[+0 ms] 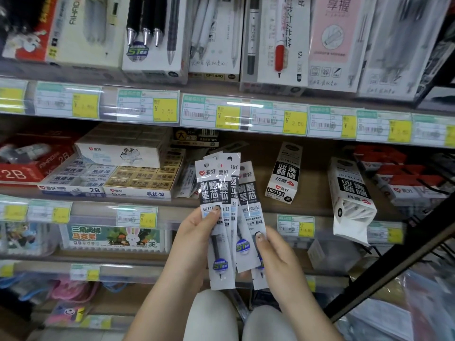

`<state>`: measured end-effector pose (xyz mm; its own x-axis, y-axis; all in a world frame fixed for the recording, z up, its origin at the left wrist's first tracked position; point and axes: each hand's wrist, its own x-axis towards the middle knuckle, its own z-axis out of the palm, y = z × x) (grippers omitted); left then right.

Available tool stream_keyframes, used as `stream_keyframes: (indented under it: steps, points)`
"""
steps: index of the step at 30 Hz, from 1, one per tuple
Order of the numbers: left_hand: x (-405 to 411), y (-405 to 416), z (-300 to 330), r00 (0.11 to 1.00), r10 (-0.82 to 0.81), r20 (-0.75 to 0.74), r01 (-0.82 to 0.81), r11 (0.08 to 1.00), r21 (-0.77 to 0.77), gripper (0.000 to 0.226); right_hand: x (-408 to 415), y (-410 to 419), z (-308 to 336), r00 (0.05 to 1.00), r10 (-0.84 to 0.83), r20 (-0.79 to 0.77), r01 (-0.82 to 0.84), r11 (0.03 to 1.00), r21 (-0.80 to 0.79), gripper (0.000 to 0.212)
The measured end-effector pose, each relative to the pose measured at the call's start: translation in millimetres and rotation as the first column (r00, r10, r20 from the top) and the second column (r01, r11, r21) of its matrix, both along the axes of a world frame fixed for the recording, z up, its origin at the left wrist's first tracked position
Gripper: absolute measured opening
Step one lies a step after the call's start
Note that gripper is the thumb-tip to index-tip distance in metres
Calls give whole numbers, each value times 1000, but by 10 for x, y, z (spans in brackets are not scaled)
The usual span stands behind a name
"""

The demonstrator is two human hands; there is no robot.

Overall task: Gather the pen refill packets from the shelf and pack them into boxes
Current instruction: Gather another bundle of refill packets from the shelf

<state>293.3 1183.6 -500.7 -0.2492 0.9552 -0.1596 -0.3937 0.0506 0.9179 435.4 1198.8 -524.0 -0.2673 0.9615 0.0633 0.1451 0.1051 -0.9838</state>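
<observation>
A person's two bare hands hold a fan of pen refill packets [221,217] upright in front of a stationery shelf [246,210], just below the middle of the view. The left hand [197,237] grips the front packets, its thumb pressed flat across the label of the foremost one. The right hand [278,257], at 4 o'clock from the fan, clasps the rearmost packets, its thumb on the clear lower part of the wrapper. The packets overlap one another, their hang-holes at 12 o'clock and blue round stickers near the bottom ends. How many packets are in the fan cannot be told exactly.

On the shelf board behind, at 2 o'clock from the packets, a white refill box [285,173] marked GR1103 stands upright with its print upside down. Farther toward 3 o'clock a second, larger white box [349,198] leans over the shelf edge, its lower end open. At 9 o'clock from the fan lie trays of eraser boxes [138,178] and a red 2B box [29,166]. Yellow price tags [165,110] line the rail of the shelf above, at 12 o'clock, under rows of pen cartons [152,33]. A marker set [115,237] with a rabbit picture sits on the lower shelf at 8 o'clock.
</observation>
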Motion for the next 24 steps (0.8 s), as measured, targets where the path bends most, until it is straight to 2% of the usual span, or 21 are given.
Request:
stream_keyframes:
  steps: [6, 9, 16, 21, 24]
  points:
    - [17, -15, -9, 999, -51, -4, 51, 999, 11, 21, 16, 40, -13, 992, -107, -72, 106, 994, -9, 16]
    - [65, -30, -12, 994, -112, -9, 112, 994, 15, 23, -30, 51, 49, 986, -77, -145, 68, 996, -63, 14]
    - [197, -43, -17, 994, -108, -35, 110, 992, 58, 23, -169, 3, 17, 976, -104, -190, 73, 984, -160, 30]
    - [180, -25, -24, 998, -35, 43, 33, 999, 42, 22, -142, -5, 28, 960, -130, -248, 102, 987, -122, 37]
    - [174, -8, -26, 998, -13, 69, 10, 999, 47, 22, -121, -24, 58, 965, -90, -246, 64, 992, -112, 43]
